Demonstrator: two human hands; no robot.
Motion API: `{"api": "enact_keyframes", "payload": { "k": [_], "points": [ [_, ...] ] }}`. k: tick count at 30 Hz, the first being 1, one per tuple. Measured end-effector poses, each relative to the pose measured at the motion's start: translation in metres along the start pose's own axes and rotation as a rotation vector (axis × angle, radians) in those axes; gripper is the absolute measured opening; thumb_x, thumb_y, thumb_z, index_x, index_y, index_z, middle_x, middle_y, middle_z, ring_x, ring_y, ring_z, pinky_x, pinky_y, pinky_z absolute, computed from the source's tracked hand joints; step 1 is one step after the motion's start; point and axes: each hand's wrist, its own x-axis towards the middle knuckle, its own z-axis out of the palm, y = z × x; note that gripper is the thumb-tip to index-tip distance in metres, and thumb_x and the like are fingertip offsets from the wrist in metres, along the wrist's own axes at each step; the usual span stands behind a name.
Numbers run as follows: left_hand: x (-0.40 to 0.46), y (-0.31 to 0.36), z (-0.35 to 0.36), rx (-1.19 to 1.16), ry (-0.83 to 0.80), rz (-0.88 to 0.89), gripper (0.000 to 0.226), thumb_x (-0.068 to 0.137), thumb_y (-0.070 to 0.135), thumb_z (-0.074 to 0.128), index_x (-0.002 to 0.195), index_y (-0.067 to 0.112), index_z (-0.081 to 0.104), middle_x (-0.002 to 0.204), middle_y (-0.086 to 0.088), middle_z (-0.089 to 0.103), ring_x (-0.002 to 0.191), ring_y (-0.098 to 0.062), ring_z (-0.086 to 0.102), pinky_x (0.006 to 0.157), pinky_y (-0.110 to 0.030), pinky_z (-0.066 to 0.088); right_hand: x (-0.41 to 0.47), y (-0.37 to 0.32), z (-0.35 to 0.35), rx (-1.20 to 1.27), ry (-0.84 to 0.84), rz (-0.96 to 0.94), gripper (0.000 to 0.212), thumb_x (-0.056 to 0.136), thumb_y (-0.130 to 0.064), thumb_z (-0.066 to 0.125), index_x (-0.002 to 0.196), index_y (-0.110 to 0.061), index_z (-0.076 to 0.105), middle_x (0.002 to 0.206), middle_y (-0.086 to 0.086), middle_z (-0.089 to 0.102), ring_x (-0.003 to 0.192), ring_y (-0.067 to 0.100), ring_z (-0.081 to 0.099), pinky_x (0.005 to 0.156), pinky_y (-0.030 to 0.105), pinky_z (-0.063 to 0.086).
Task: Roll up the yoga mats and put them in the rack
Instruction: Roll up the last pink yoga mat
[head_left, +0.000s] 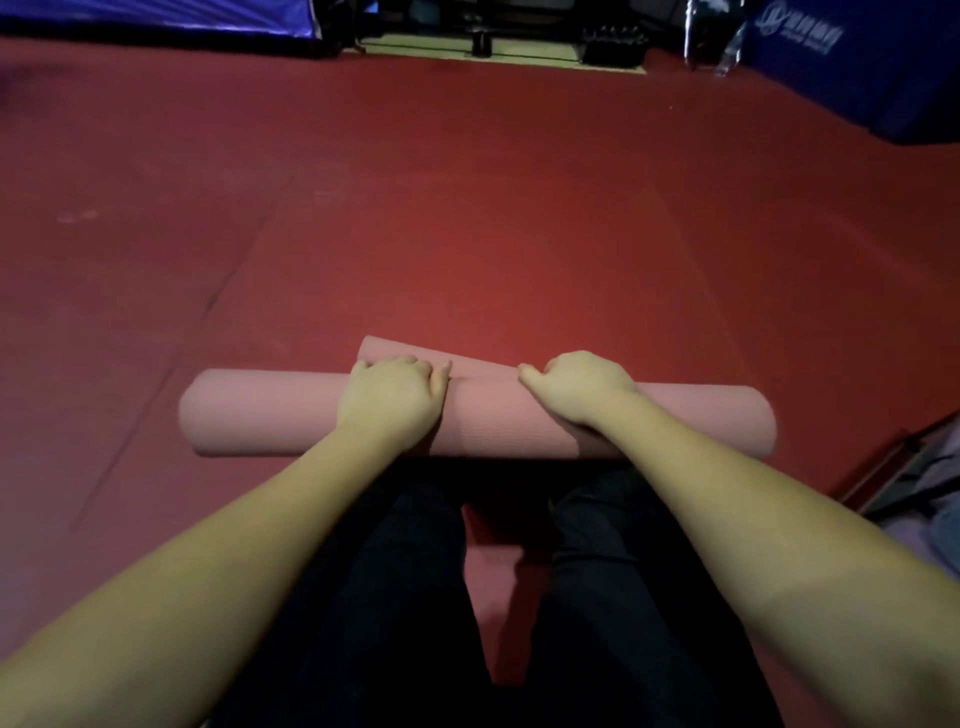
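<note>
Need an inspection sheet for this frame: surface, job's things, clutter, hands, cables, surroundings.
Surface: red padded floor, seams visible at left.
Job's things: pink mat almost fully rolled, lying crosswise in front of the knees; loose end flap still sticks out at the far side. Rack not identifiable.
Clutter: bag-like items at right edge, too dim to identify.
Hands: left hand and right hand both on top of the roll, fingers curled over it.
Cables: nothing seen.
Surroundings: blue pads at far right and far left; dark equipment at far end, unclear.
</note>
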Motion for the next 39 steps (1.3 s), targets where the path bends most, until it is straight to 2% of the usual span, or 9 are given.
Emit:
{"api": "enact_keyframes", "payload": {
  "k": [4, 10, 13, 16, 22, 26, 29, 32, 39],
  "points": [
    [-0.007, 0.003, -0.021, 0.019, -0.040, 0.009, 0.048, 0.106, 0.037, 0.025, 0.107, 0.013, 0.067, 0.117, -0.011, 0.067, 0.109, -0.032, 0.060, 0.092, -0.041, 0.040, -0.010, 0.008, -0.018, -0.001, -0.084, -0.024, 0.076, 0.093, -0.064, 0.022, 0.124, -0.008, 0.064, 0.130, 0.018, 0.060, 0.115, 0.034, 0.057, 0.093, 0.040, 0.045],
    [-0.015, 0.009, -0.016, -0.050, -0.339, -0.068, 0.054, 0.107, 0.036, 0.020, 0.125, 0.007, 0.062, 0.132, -0.018, 0.061, 0.119, -0.037, 0.057, 0.099, -0.044, 0.043, -0.014, 0.004, -0.006, -0.006, -0.346, -0.013, 0.066, 0.102, -0.054, 0.024, 0.145, -0.009, 0.045, 0.154, 0.017, 0.037, 0.138, 0.032, 0.040, 0.111, 0.038, 0.031],
    [0.011, 0.001, -0.010, -0.102, -0.510, -0.117, 0.056, 0.107, 0.033, 0.016, 0.137, 0.004, 0.053, 0.144, -0.020, 0.050, 0.129, -0.037, 0.050, 0.109, -0.044, 0.037, 0.000, 0.004, 0.002, 0.022, -0.061, -0.104, 0.046, 0.099, -0.050, 0.034, 0.106, -0.017, 0.066, 0.120, 0.009, 0.062, 0.114, 0.031, 0.056, 0.084, 0.036, 0.043],
    [0.033, -0.006, -0.007, -0.164, -0.615, -0.143, 0.054, 0.108, 0.035, 0.022, 0.144, 0.002, 0.046, 0.154, -0.018, 0.039, 0.138, -0.034, 0.040, 0.113, -0.039, 0.029, -0.010, 0.005, 0.011, 0.047, 0.308, -0.174, 0.035, 0.098, -0.045, 0.039, 0.073, -0.022, 0.047, 0.085, 0.001, 0.052, 0.092, 0.031, 0.056, 0.065, 0.036, 0.037],
    [0.066, -0.016, 0.010, -0.218, -0.712, -0.163, 0.058, 0.103, 0.049, 0.037, 0.145, 0.010, 0.048, 0.155, -0.012, 0.040, 0.139, -0.032, 0.040, 0.115, -0.043, 0.030, -0.048, 0.011, 0.058, 0.010, 0.447, -0.167, 0.054, 0.090, -0.051, 0.036, 0.111, -0.012, 0.067, 0.108, 0.006, 0.067, 0.104, 0.030, 0.058, 0.094, 0.041, 0.045],
    [0.066, -0.006, 0.003, -0.181, -0.510, -0.081, 0.053, 0.104, 0.047, 0.036, 0.130, 0.008, 0.062, 0.138, -0.016, 0.055, 0.124, -0.036, 0.051, 0.102, -0.041, 0.042, -0.040, 0.008, 0.059, 0.023, 0.524, -0.092, 0.048, 0.089, -0.048, 0.040, 0.102, -0.013, 0.070, 0.100, 0.004, 0.070, 0.095, 0.027, 0.062, 0.090, 0.039, 0.044],
    [0.047, -0.004, 0.001, -0.100, -0.066, 0.100, 0.050, 0.104, 0.039, 0.034, 0.094, 0.006, 0.071, 0.095, -0.012, 0.061, 0.096, -0.038, 0.058, 0.079, -0.043, 0.048, -0.031, 0.008, 0.056, 0.007, 0.526, -0.041, 0.045, 0.086, -0.047, 0.041, 0.092, -0.015, 0.071, 0.089, 0.003, 0.070, 0.086, 0.029, 0.062, 0.082, 0.039, 0.045],
    [0.017, 0.000, 0.005, -0.130, 0.211, 0.083, 0.046, 0.099, 0.035, 0.041, 0.069, 0.008, 0.063, 0.073, -0.011, 0.061, 0.073, -0.038, 0.058, 0.061, -0.039, 0.039, -0.026, 0.006, 0.052, -0.016, 0.476, -0.030, 0.048, 0.086, -0.049, 0.036, 0.090, -0.018, 0.072, 0.088, 0.002, 0.070, 0.086, 0.029, 0.062, 0.081, 0.038, 0.043],
    [-0.021, 0.005, 0.036, -0.009, 0.114, 0.010, 0.055, 0.097, 0.053, 0.029, 0.103, 0.012, 0.066, 0.100, -0.008, 0.068, 0.096, -0.032, 0.061, 0.092, -0.045, 0.038, 0.007, 0.002, 0.032, -0.052, 0.269, -0.006, 0.055, 0.096, -0.053, 0.029, 0.104, -0.019, 0.072, 0.111, 0.007, 0.070, 0.106, 0.030, 0.062, 0.087, 0.037, 0.043]
  ]
}}
